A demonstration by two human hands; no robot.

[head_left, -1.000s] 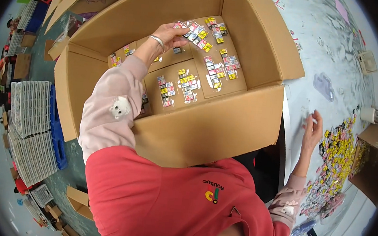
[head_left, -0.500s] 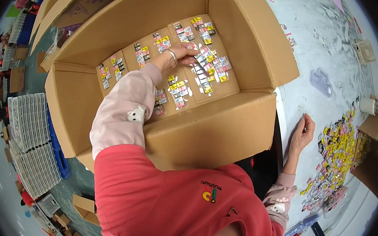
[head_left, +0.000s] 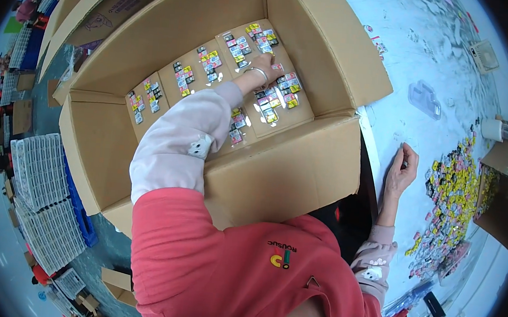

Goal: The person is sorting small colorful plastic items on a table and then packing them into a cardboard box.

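I lean over a large open cardboard box (head_left: pixel 289 173). Rows of small colourful packets (head_left: pixel 208 64) lie flat on a cardboard sheet inside it. My left hand (head_left: pixel 266 69), in a pale pink sleeve and with a bracelet on the wrist, reaches down onto the right-hand rows. Its fingertips are closed on a small pink packet (head_left: pixel 277 67). My right hand (head_left: pixel 401 171) rests on the white table (head_left: pixel 407 63) to the right of the box, with its fingers curled and nothing in them. A loose pile of the same packets (head_left: pixel 450 194) lies just to its right.
A clear plastic tray (head_left: pixel 425 98) and a white cup-like thing (head_left: pixel 498 128) sit on the table. A smaller cardboard box (head_left: pixel 498 198) stands at the right edge. On the floor to the left are stacked clear trays (head_left: pixel 37 182), a blue crate (head_left: pixel 80 216) and more boxes (head_left: pixel 97 18).
My left hand has shifted across the rows of packets in the box. My right hand's fingers, spread a second ago, have curled in, and it sits nearer the box.
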